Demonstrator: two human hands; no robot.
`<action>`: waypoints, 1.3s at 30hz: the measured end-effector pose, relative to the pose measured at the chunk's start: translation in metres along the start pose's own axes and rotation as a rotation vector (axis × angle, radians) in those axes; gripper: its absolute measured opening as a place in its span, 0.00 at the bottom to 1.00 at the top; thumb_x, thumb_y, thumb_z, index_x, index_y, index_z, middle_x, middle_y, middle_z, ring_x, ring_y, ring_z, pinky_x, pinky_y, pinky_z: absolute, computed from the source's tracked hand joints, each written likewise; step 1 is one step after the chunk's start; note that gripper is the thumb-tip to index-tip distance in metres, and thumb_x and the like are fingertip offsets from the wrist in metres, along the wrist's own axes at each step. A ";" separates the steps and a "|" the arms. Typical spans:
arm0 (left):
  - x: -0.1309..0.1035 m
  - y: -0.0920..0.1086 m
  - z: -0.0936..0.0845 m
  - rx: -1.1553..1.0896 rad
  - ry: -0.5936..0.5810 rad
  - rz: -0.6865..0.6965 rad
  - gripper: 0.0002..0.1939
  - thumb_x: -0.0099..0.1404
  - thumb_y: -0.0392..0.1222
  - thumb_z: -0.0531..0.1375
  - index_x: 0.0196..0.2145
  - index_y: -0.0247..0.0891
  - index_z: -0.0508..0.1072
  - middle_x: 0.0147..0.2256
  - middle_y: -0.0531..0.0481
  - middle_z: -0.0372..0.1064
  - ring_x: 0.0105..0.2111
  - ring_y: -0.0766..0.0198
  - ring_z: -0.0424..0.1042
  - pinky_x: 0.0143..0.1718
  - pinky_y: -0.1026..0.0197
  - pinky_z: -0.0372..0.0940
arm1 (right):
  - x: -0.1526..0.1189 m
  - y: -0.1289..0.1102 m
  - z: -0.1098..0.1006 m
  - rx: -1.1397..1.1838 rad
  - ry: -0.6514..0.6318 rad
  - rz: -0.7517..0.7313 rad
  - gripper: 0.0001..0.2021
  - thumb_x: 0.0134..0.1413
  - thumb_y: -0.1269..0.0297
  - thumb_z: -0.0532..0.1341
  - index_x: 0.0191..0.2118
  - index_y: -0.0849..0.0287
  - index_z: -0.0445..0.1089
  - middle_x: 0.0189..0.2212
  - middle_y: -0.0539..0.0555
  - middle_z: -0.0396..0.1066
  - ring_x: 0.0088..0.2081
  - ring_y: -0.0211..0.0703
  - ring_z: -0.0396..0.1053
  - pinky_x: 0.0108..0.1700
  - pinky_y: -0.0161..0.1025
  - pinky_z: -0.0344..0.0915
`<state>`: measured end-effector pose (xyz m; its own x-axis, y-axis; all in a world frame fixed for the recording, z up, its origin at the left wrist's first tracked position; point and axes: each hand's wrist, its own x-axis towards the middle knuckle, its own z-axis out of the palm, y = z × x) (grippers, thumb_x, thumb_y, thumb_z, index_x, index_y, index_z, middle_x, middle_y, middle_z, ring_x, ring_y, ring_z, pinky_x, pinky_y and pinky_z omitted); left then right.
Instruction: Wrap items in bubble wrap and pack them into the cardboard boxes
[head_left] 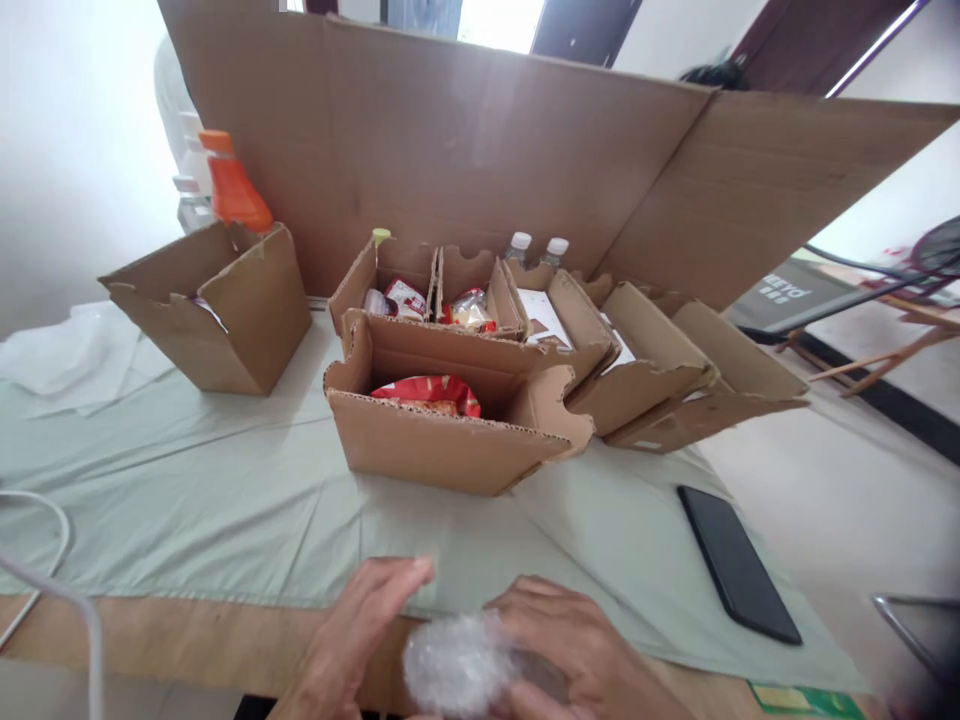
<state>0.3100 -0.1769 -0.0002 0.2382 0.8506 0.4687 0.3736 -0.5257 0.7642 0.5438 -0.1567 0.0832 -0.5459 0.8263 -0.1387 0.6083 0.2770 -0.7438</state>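
At the near edge of the table, my right hand (566, 640) is closed around a blurred clear plastic item (457, 665). Its shiny, ridged end points toward my left hand; the exact kind cannot be made out. My left hand (349, 640) is beside it on the left, fingers stretched and apart, with a gap to the plastic at the top. Its lower part runs out of view. Beyond both hands stands an open cardboard box (442, 455) with a red snack packet (435, 393) inside.
More cardboard bins hold packets and white boxes (544, 318) behind. A separate carton (247, 340) and an orange bottle (236, 190) stand left. A tall cardboard panel (487, 150) closes off the back. A black phone (739, 565) lies right; a white cable (90, 630) curves at left.
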 end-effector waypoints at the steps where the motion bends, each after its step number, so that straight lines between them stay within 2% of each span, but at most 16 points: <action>1: 0.004 -0.002 -0.002 0.053 0.060 0.000 0.29 0.71 0.45 0.58 0.68 0.43 0.61 0.56 0.38 0.72 0.58 0.51 0.72 0.56 0.52 0.72 | -0.004 -0.002 -0.015 -0.013 0.039 -0.062 0.05 0.59 0.67 0.62 0.35 0.52 0.76 0.32 0.52 0.79 0.35 0.45 0.75 0.41 0.40 0.71; 2: 0.010 -0.003 -0.004 0.121 0.124 -0.003 0.28 0.72 0.43 0.57 0.68 0.43 0.61 0.60 0.38 0.68 0.61 0.50 0.69 0.59 0.50 0.69 | -0.007 -0.004 -0.031 -0.029 0.125 -0.104 0.06 0.62 0.63 0.62 0.38 0.48 0.77 0.34 0.51 0.80 0.35 0.46 0.76 0.40 0.41 0.72; 3: 0.017 -0.003 -0.007 0.191 0.181 -0.002 0.28 0.73 0.40 0.57 0.68 0.44 0.61 0.64 0.38 0.65 0.64 0.50 0.66 0.62 0.48 0.67 | -0.009 -0.006 -0.047 -0.060 0.269 -0.116 0.06 0.63 0.60 0.62 0.41 0.44 0.77 0.36 0.50 0.80 0.36 0.47 0.77 0.38 0.42 0.73; 5: 0.037 -0.003 -0.014 0.312 0.267 0.033 0.33 0.70 0.32 0.59 0.70 0.47 0.59 0.70 0.41 0.55 0.69 0.49 0.60 0.66 0.45 0.63 | -0.003 -0.013 -0.078 -0.176 0.652 -0.040 0.08 0.63 0.53 0.64 0.46 0.36 0.76 0.41 0.49 0.80 0.38 0.51 0.78 0.36 0.45 0.74; 6: 0.049 -0.003 -0.017 0.356 0.299 0.065 0.37 0.68 0.30 0.61 0.71 0.48 0.57 0.72 0.42 0.50 0.71 0.48 0.56 0.67 0.44 0.60 | 0.006 -0.017 -0.092 -0.247 0.808 0.014 0.10 0.61 0.51 0.65 0.48 0.35 0.75 0.42 0.50 0.80 0.38 0.52 0.78 0.36 0.46 0.74; 7: 0.062 -0.003 -0.019 0.391 0.323 0.094 0.40 0.67 0.30 0.62 0.72 0.47 0.55 0.74 0.42 0.45 0.72 0.46 0.52 0.69 0.42 0.57 | 0.019 -0.021 -0.105 -0.313 0.894 0.053 0.12 0.60 0.50 0.66 0.49 0.37 0.75 0.42 0.51 0.80 0.38 0.53 0.77 0.36 0.47 0.73; 9: 0.087 -0.003 -0.023 0.439 0.351 0.137 0.41 0.67 0.31 0.64 0.72 0.42 0.53 0.75 0.39 0.42 0.74 0.42 0.45 0.71 0.38 0.51 | 0.052 -0.028 -0.125 -0.422 0.882 0.064 0.13 0.57 0.51 0.67 0.46 0.46 0.75 0.37 0.53 0.79 0.33 0.49 0.74 0.34 0.45 0.70; 12: 0.111 -0.006 -0.026 0.469 0.336 0.154 0.30 0.68 0.32 0.63 0.66 0.36 0.63 0.71 0.35 0.53 0.73 0.41 0.47 0.71 0.38 0.49 | 0.095 -0.038 -0.143 -0.574 0.752 -0.005 0.08 0.55 0.57 0.67 0.34 0.54 0.71 0.25 0.48 0.71 0.25 0.40 0.65 0.28 0.40 0.61; 14: 0.117 -0.008 -0.027 0.481 0.329 0.158 0.23 0.69 0.32 0.62 0.60 0.36 0.69 0.67 0.36 0.59 0.71 0.42 0.53 0.70 0.40 0.51 | 0.106 -0.046 -0.148 -0.660 0.796 -0.115 0.09 0.56 0.57 0.67 0.33 0.55 0.69 0.25 0.47 0.69 0.26 0.38 0.62 0.28 0.38 0.58; 17: 0.115 -0.010 -0.030 0.486 0.357 0.165 0.24 0.68 0.30 0.62 0.60 0.37 0.68 0.62 0.37 0.63 0.68 0.44 0.57 0.69 0.42 0.53 | 0.103 -0.056 -0.148 -0.748 0.928 -0.197 0.11 0.62 0.53 0.64 0.34 0.54 0.69 0.30 0.50 0.69 0.30 0.39 0.64 0.32 0.38 0.60; 19: 0.113 -0.010 -0.033 0.490 0.374 0.172 0.26 0.67 0.29 0.62 0.62 0.38 0.67 0.59 0.38 0.65 0.66 0.45 0.60 0.66 0.44 0.56 | 0.100 -0.057 -0.144 -0.818 0.879 -0.096 0.11 0.64 0.53 0.62 0.34 0.54 0.68 0.31 0.51 0.70 0.30 0.41 0.66 0.33 0.39 0.61; 23: 0.108 -0.007 -0.036 0.491 0.419 0.173 0.23 0.66 0.28 0.62 0.57 0.40 0.71 0.52 0.41 0.66 0.60 0.47 0.63 0.60 0.46 0.60 | 0.112 -0.050 -0.131 -0.997 0.525 0.187 0.05 0.60 0.62 0.61 0.39 0.57 0.69 0.37 0.56 0.76 0.36 0.47 0.73 0.35 0.40 0.63; 27: 0.106 -0.003 -0.036 0.457 0.438 0.161 0.20 0.66 0.26 0.62 0.53 0.40 0.72 0.49 0.43 0.67 0.56 0.49 0.65 0.57 0.47 0.61 | 0.138 -0.048 -0.119 -1.102 0.191 0.400 0.10 0.63 0.62 0.58 0.43 0.61 0.73 0.37 0.63 0.79 0.39 0.57 0.77 0.36 0.43 0.65; 30: 0.104 -0.004 -0.034 0.453 0.428 0.165 0.18 0.66 0.26 0.61 0.52 0.39 0.72 0.48 0.44 0.66 0.55 0.50 0.65 0.57 0.48 0.61 | 0.153 -0.048 -0.114 -1.057 0.011 0.448 0.14 0.63 0.59 0.58 0.44 0.63 0.76 0.39 0.67 0.80 0.41 0.59 0.78 0.37 0.44 0.67; 34: 0.100 -0.009 -0.031 0.427 0.370 0.164 0.17 0.67 0.27 0.61 0.52 0.37 0.72 0.48 0.43 0.66 0.55 0.50 0.64 0.58 0.48 0.62 | 0.159 -0.045 -0.112 -0.962 -0.060 0.460 0.18 0.64 0.53 0.57 0.42 0.63 0.78 0.40 0.66 0.80 0.42 0.60 0.79 0.39 0.45 0.68; 39: 0.098 -0.011 -0.029 0.390 0.381 0.141 0.16 0.68 0.27 0.60 0.51 0.39 0.72 0.48 0.44 0.67 0.55 0.51 0.66 0.57 0.48 0.63 | 0.155 -0.046 -0.112 -1.023 -0.090 0.471 0.22 0.67 0.52 0.52 0.40 0.63 0.78 0.37 0.68 0.80 0.42 0.61 0.79 0.40 0.48 0.69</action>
<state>0.3030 -0.0880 0.0501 -0.0037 0.6762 0.7367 0.6823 -0.5368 0.4962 0.4954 0.0134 0.1691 -0.1518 0.9276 -0.3413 0.9280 0.2526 0.2739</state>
